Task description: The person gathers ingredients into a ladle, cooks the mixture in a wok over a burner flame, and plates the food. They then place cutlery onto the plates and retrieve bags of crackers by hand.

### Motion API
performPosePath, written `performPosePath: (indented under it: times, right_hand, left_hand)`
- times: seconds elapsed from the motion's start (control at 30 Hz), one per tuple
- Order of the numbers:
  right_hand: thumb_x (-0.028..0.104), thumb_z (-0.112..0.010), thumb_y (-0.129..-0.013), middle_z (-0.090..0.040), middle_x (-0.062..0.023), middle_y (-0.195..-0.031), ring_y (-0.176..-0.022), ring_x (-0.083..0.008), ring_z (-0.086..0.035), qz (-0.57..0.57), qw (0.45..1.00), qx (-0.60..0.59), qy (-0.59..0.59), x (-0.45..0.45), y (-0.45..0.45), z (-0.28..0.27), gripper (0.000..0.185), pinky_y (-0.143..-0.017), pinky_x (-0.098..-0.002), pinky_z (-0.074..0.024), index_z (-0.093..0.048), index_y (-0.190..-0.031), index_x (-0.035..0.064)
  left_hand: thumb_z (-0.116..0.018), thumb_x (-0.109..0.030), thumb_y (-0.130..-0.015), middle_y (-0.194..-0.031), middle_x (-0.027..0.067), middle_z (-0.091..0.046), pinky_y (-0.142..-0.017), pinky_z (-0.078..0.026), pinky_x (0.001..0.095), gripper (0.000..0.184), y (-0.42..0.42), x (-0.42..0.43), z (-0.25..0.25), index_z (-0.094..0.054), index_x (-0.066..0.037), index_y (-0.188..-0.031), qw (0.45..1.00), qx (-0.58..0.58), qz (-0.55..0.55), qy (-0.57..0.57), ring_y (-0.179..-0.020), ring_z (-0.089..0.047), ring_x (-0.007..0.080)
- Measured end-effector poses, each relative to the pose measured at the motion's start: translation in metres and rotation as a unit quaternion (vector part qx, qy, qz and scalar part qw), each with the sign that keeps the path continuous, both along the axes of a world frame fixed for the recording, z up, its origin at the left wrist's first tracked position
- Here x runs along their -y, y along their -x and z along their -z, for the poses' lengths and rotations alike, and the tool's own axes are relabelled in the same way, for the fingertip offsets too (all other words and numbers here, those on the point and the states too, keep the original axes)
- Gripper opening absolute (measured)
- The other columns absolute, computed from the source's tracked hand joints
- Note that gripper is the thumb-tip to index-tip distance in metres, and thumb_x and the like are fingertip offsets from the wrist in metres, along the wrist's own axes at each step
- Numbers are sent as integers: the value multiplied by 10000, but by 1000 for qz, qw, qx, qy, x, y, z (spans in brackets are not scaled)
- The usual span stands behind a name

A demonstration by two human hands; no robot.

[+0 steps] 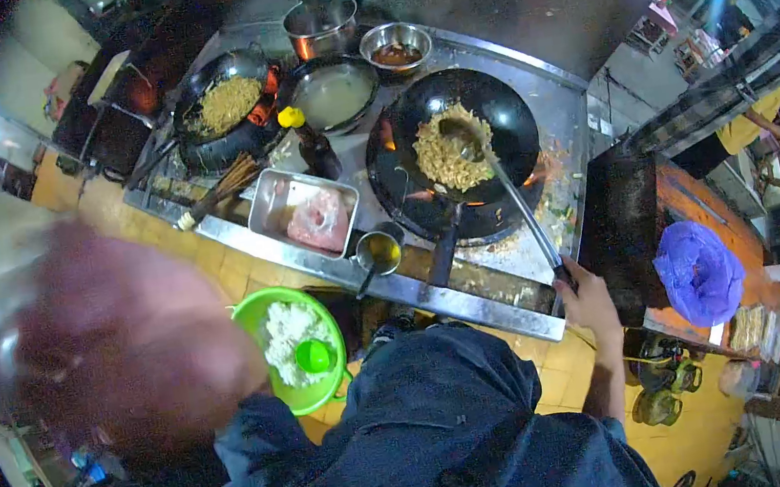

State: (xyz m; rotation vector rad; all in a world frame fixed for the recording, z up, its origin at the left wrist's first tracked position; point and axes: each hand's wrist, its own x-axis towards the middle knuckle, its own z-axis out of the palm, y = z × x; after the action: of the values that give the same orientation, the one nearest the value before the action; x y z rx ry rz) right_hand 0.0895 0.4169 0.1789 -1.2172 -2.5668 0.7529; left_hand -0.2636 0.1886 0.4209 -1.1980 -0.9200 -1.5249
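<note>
My right hand [590,298] is closed round the black grip of a long-handled ladle [526,211]. The ladle's bowl rests in pale brown food in small pieces [449,165], inside a large black wok [510,109] over a lit burner. Close to the camera, my left hand [140,326] is a big motion-blurred shape, and its fingers cannot be made out. In view it lies beside a green basket [329,394] of white rice [285,328] with a green cup [313,355] in it.
A second wok [187,122] of food sits over flame at left. Nearby are a pan of cloudy liquid [331,94], a pot [323,31], a bowl [396,46], a yellow-capped bottle [313,145] and a metal tray [265,206]. A person [763,120] stands far right.
</note>
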Motion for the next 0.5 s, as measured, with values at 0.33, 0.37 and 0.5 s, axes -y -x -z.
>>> performPosePath:
  times: [0.33,0.37,0.5]
  right_hand:
    - [141,-494,-817,-603,-266,-754,-705,-422,-599,11,990,137,18,25,97,69,469,-632,-500,-481,-411,-1261,15]
    - [130,-487,-822,-605,-265,-763,-707,-418,-599,-2,984,178,24,16,85,37,443,-635,-490,-483,-435,-1249,24]
    - [132,-538,-818,-616,-214,-776,-752,-385,-602,-46,979,195,-31,-5,50,-43,328,-645,-450,-476,-539,-1134,47]
  left_hand:
    - [-671,-338,-767,-1037,210,-570,-765,-461,367,564,-110,-65,368,-442,31,-1125,629,442,79,635,-893,-595,300]
    - [-668,-365,-755,-1020,219,-579,-759,-458,405,573,-114,-64,406,-458,35,-1106,583,477,101,650,-887,-590,345]
    - [-622,-397,-792,-985,186,-594,-757,-469,396,552,-99,-92,439,-489,32,-1113,541,481,138,676,-869,-585,315]
